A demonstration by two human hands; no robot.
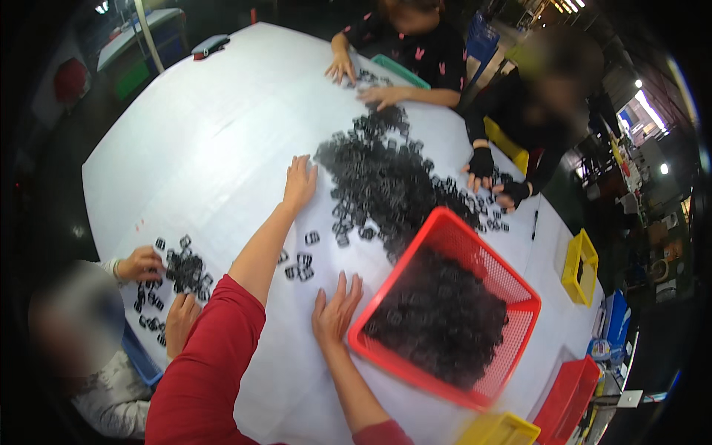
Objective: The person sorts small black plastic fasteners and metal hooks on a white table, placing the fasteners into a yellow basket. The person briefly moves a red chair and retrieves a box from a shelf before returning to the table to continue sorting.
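My left hand is stretched out over the white table, fingers extended and nothing in them. It is beside the left edge of a large heap of small black plastic buckles. Closer in, my right hand is open with its fingers spread, near the left side of a red mesh basket. Many more black buckles fill the lower part of that basket, which stands tilted to my view. A few loose buckles lie between my two hands.
At left, a person's hands work at a smaller buckle pile. Across the table are another person's hands and a third person's gloved hands. Yellow bins and a red bin line the right side.
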